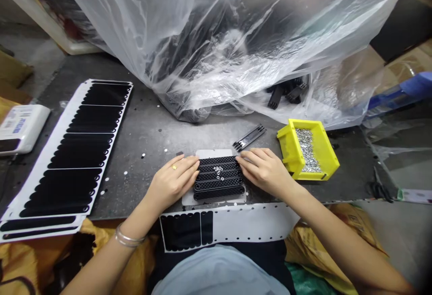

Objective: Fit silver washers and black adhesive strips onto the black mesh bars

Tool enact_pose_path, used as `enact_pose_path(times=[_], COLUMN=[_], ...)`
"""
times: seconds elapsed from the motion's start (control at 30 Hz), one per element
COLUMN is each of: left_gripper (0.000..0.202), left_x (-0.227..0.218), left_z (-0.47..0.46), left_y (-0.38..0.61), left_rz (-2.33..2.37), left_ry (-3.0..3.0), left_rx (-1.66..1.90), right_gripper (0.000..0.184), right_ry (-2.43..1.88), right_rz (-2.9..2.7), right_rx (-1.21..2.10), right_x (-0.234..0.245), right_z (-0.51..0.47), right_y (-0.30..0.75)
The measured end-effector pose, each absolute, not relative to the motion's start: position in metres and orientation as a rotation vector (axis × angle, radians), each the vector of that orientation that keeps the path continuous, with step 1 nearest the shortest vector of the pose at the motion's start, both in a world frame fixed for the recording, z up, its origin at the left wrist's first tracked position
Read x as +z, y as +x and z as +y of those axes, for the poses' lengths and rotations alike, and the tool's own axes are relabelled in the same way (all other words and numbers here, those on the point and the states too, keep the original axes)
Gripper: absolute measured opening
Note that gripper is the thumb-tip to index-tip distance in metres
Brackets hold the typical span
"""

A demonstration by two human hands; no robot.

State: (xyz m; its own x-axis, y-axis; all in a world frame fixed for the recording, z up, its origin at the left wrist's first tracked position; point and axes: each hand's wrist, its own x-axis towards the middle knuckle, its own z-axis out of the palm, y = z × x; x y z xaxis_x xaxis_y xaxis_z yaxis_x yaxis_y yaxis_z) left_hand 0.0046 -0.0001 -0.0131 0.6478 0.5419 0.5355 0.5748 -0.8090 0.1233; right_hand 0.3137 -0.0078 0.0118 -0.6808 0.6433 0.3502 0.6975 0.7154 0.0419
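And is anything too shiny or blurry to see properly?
In the head view, glare streaks the clear plastic; the tabletop shows a pale sheen below it; the small print on the white box is too soft to read; the black strips between the hands look fairly clear.

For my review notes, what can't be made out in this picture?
All in the head view:
- Strips: some ends covered by the left hand and right hand.
- Bag: contents obscured by folds and glare.
- Label: print too small and blurred to read.
- White box: cut off by the left edge.
- Metal pieces in the yellow bin: too small and crowded to count.
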Motion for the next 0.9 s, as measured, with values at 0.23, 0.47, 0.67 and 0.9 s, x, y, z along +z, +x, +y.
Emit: enact_pose_path(times=[0.23, 0.47, 0.67, 0.9], left_gripper=[0.022, 0.025, 0.023, 0.026], left_x=[-0.016, -0.008, -0.005, -0.007], left_z=[-0.004, 0.007, 0.016, 0.009], left_y=[0.002, 0.034, 0.022, 0.008], left_rz=[-0.987, -0.797, -0.782, -0.893], left_ry=[-2.789, -3.039, -3.064, -3.039], left_rx=[-0.945, -0.902, -0.892, -0.900], right_gripper=[0.018, 0.016, 0.014, 0.016], right_ry=[-1.128, -1.268, -1.278, -1.287], right_rz=[-2.479, -2.380, -2.350, -2.389], right_rx=[0.102, 0.135, 0.228, 0.122], right_x=[0.009, 0.003, 0.003, 0.010], right_z=[-0.012, -0.023, -0.020, -0.017], right_y=[0.274, 0.300, 0.296, 0.297])
